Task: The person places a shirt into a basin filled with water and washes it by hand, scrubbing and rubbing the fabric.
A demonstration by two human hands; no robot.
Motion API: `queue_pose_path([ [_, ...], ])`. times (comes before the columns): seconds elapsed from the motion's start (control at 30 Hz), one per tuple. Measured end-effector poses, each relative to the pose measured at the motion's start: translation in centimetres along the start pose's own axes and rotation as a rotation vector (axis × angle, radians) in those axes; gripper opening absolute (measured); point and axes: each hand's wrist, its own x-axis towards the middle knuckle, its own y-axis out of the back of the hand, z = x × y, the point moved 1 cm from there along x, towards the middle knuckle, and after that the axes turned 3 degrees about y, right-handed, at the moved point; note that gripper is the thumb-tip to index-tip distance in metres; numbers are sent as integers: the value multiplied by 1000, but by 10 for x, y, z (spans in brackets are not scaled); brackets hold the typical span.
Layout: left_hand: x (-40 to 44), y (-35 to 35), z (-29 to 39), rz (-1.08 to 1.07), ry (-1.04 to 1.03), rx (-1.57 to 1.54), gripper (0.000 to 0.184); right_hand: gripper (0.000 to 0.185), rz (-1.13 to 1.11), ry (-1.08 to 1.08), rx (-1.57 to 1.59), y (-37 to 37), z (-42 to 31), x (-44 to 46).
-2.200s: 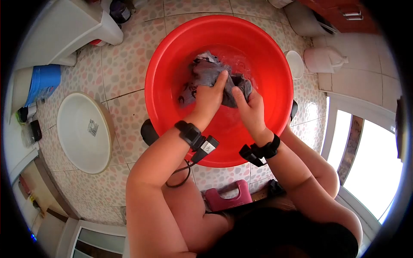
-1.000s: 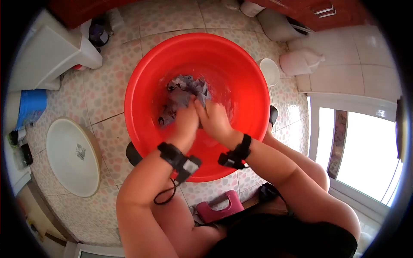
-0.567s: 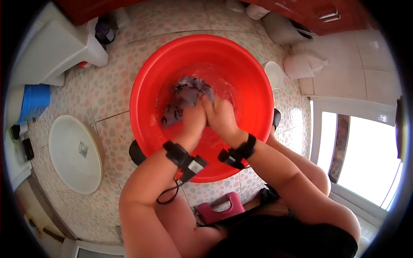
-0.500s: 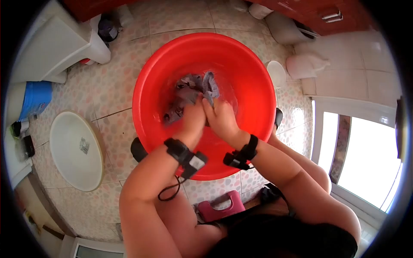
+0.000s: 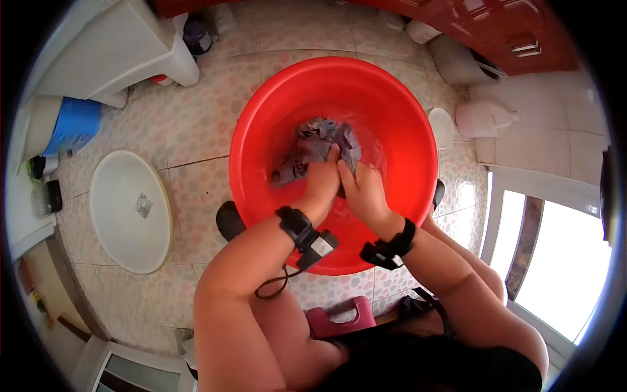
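A crumpled grey cloth with dark markings [image 5: 315, 140] lies in the shallow water of a large red basin [image 5: 398, 98]. My left hand [image 5: 322, 179] is closed on the cloth, with its thumb pointing up the basin. Close beside it on the right, my right hand [image 5: 364, 191] also grips the cloth, its fingers curled round the near part. The two hands almost touch near the basin's middle. Parts of the cloth under the hands are hidden. Each wrist wears a black strap with a small device.
A white oval basin [image 5: 124, 215] stands on the tiled floor at the left, below a blue bucket [image 5: 77, 124]. Right of the red basin are a small white bowl [image 5: 441, 128] and a pale jug [image 5: 480, 119]. A pink plastic stool [image 5: 343, 319] shows near my legs.
The view has shifted, so the basin sits further right than half a second ago. The cloth's raised grey fold beside my right hand has dropped lower. Both hands keep their grip.
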Motion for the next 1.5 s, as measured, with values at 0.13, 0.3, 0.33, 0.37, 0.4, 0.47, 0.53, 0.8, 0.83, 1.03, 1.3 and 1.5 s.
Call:
queue_pose_path([
  [0.13,-17,-21,-5,250,-237,92,49,31,-16,-89,-74,11,10,34],
  [0.3,-17,-11,-5,112,-39,7,50,31,-133,98,-137,7,-1,4],
  [0.33,-22,-15,-6,203,-139,-50,49,31,-130,98,-134,7,7,12],
  [0.37,-23,-14,-8,202,-135,-47,49,29,-85,-13,-79,6,16,19],
  [0.4,-26,-14,-3,173,-139,-16,48,27,-41,-121,-23,6,17,25],
  [0.47,-28,-9,7,122,-149,34,48,24,-59,-247,-1,6,4,9],
  [0.53,-6,1,-14,3,2,31,47,31,-42,27,-33,4,-7,-7],
  [0.8,-3,1,-7,2,-20,-44,54,34,-35,7,16,5,-6,0],
  [0.83,-5,-7,-11,110,-54,78,47,35,-101,11,-31,8,2,9],
  [1.03,-7,1,3,8,1,-141,52,30,-13,-96,-2,7,-5,1],
  [1.3,-2,2,-5,28,-4,-82,48,35,-9,-118,22,1,2,3],
  [1.5,-5,-4,2,115,-126,-29,46,30,-51,-71,-12,4,-1,13],
])
